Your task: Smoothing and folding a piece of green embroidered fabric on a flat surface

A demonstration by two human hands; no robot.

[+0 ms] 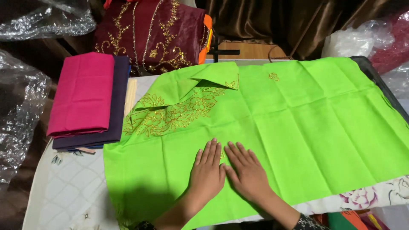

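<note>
A bright green cloth (298, 115) with gold embroidery lies spread over the tabletop (64, 191), mostly flat, its upper-left corner folded over and creases remaining. Folded pink fabric (83, 91) on a dark purple piece (119, 102) sits just left, leaving room below. Left hand (207, 170) and right hand (247, 172) press open-palmed, side by side, gripping nothing.

Hands: you have two, the left hand (207, 170) and right hand (247, 173)
Green cloths (298, 123): one
Folded cloths stacked: two, pink (83, 91) and dark purple (119, 102)
Maroon embroidered garments (153, 34): one
</note>
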